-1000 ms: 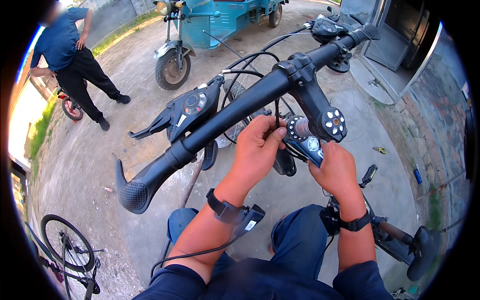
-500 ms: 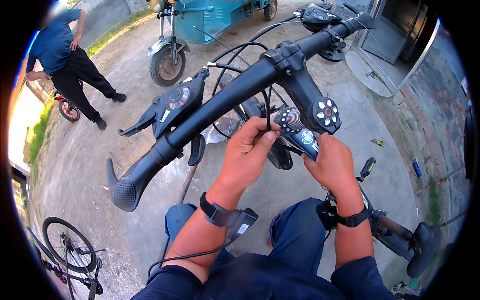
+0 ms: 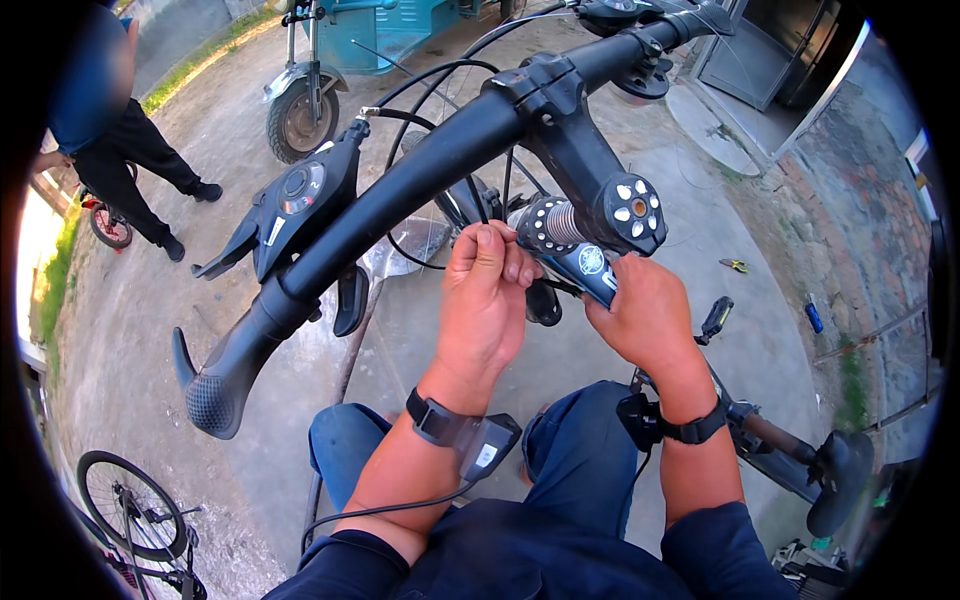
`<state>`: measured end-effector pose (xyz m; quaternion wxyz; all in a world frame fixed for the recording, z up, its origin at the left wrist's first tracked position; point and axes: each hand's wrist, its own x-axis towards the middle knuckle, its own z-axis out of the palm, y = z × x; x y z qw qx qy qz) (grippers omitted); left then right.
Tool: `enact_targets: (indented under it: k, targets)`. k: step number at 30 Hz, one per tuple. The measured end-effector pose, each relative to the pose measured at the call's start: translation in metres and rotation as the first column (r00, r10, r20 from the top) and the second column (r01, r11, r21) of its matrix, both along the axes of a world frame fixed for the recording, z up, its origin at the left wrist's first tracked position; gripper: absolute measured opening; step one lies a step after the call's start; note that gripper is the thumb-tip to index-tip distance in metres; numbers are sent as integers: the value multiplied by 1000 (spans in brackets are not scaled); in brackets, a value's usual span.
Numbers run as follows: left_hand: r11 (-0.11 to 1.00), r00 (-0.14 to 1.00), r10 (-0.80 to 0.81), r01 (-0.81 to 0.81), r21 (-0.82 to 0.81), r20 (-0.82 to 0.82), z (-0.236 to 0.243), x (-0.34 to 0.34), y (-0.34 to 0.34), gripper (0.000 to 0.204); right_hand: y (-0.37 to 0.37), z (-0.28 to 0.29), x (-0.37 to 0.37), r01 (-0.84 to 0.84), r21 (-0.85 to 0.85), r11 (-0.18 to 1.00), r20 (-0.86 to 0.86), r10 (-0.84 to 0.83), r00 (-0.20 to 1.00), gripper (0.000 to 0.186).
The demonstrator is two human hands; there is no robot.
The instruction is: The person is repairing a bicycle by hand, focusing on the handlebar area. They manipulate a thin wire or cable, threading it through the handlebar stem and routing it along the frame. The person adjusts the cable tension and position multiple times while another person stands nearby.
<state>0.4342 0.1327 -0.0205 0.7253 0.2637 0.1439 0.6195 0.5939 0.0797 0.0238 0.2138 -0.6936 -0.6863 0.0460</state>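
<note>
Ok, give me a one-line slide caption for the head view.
By a black bicycle handlebar, the left hand curls beside the dotted collar, the right hand on the blue frame tube.

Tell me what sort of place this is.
It looks like an outdoor yard beside a building: a blue vehicle stands on dusty ground, a door shows at upper right, and pliers lie on the ground.

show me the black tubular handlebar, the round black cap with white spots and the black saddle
Black tubular handlebar [image 3: 420, 180], head view: left half of the tube.
Round black cap with white spots [image 3: 635, 209], head view: its face.
Black saddle [image 3: 842, 475], head view: middle of the seat.
</note>
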Motion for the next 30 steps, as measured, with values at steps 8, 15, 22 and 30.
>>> enact_targets:
  k: [8, 15, 22, 30]
  targets:
    - [999, 996, 31, -32, -17, -87, 8, -2, 9, 22, 0, 5, 0, 29, -100, 995, 65, -23, 998, 38]
    - [1000, 996, 28, -29, -10, -90, 11, -5, 11, 22, 2, 4, 1, 13, -96, 995, 58, -7, 998, 38]
    - [999, 988, 24, -28, -29, -154, 10, -1, 26, 22, -6, 1, 11, -57, 43, 997, 2, 57, 998, 47]
    - [998, 993, 26, -20, 54, -113, 0, -6, 32, 21, -93, -37, 86, 62, 155, 986, -97, -47, 994, 53]
